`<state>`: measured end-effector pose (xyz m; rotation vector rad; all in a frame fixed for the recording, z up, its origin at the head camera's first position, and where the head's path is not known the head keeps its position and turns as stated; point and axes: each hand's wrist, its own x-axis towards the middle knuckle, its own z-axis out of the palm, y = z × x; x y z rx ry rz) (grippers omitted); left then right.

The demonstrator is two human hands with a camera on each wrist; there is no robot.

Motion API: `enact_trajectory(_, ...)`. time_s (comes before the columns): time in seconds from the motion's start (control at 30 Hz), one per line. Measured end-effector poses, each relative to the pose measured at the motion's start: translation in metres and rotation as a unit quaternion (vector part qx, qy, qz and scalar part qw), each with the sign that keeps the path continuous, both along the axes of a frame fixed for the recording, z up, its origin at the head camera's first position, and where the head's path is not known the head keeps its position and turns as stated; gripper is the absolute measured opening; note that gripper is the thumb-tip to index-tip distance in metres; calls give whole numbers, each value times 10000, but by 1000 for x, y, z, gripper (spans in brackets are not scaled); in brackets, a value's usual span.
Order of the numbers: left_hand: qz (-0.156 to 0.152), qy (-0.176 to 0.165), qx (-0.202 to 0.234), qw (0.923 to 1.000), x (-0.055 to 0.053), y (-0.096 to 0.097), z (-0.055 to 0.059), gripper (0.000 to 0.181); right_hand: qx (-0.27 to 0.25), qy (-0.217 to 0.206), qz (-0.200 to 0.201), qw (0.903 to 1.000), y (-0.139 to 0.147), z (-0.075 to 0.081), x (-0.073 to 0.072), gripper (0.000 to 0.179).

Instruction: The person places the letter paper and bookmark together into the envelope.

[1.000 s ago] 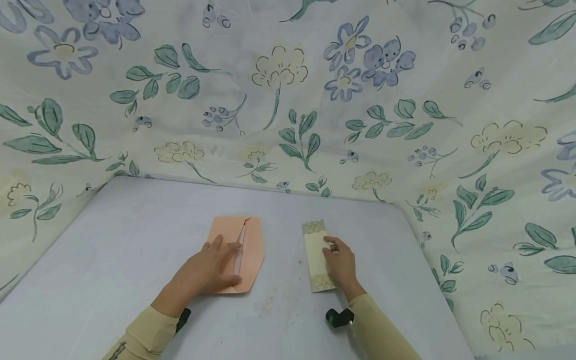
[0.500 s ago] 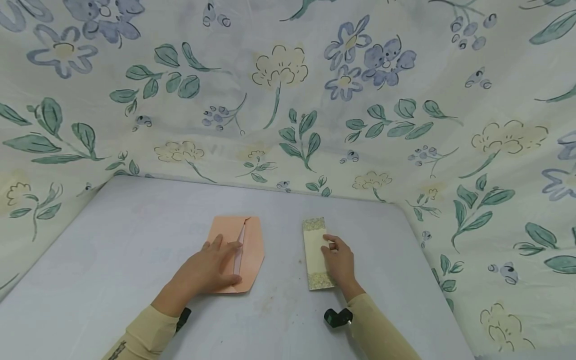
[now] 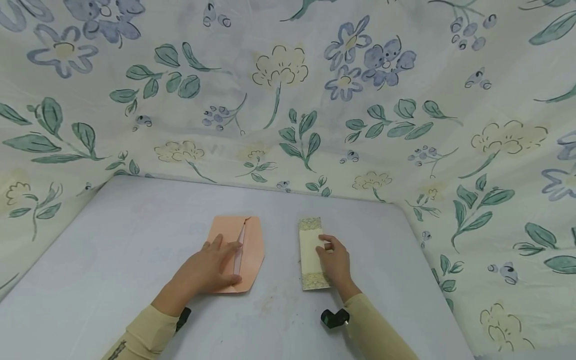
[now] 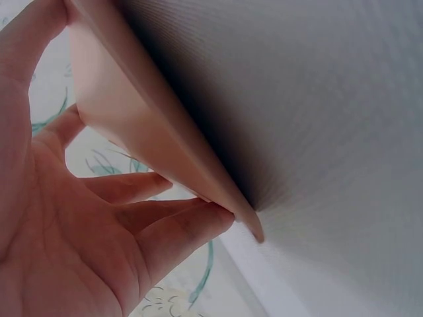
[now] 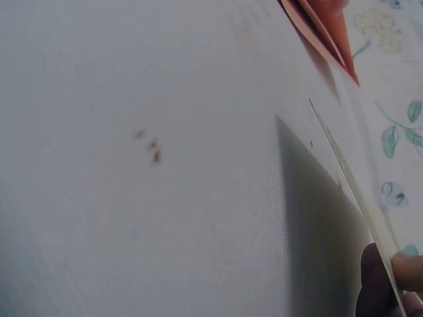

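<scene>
A peach-coloured paper envelope (image 3: pixel 253 255) lies on the white table, with a long narrow slit gaping down its middle. My left hand (image 3: pixel 202 267) rests on it with spread fingers; in the left wrist view the fingertips touch the envelope's (image 4: pixel 109 79) upper face. To the right, my right hand (image 3: pixel 336 260) pinches a cream card (image 3: pixel 309 252) with speckled bands at both ends by its right edge. The right wrist view shows the card (image 5: pixel 353 188) nearly edge-on, raised off the table and casting a shadow. The right hand's lower fingers are partly hidden.
The white tabletop (image 3: pixel 274 330) bears small brown specks and smudges between the hands. A floral cloth (image 3: pixel 279 100) rises behind and at both sides of it. Dark wrist devices show at the right wrist (image 3: pixel 335 318) and left wrist (image 3: pixel 183 319).
The right hand has brought the card slightly left, nearer the envelope, and the card now stands a little straighter. The left hand and the envelope have stayed in place.
</scene>
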<state>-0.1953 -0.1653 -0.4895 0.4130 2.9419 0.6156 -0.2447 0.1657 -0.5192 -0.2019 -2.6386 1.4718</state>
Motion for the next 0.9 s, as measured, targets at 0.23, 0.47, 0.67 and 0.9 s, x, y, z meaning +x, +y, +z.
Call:
enact_trajectory(0.23, 12, -31, 42, 10000, 0, 0, 1, 83, -129, -46, 93, 9999, -5, 1, 1, 32)
enact_trajectory(0.47, 16, -54, 26, 10000, 0, 0, 1, 84, -187, -100, 173, 9996, -10, 3, 2, 32)
enact_trajectory(0.67, 14, -75, 23, 10000, 0, 0, 2, 83, -147, -85, 222, 9996, -12, -1, 1, 31)
enact_trajectory(0.9, -7, -31, 34, 10000, 1, 0, 2, 83, -145, -62, 232, 9996, -17, -2, 0, 31)
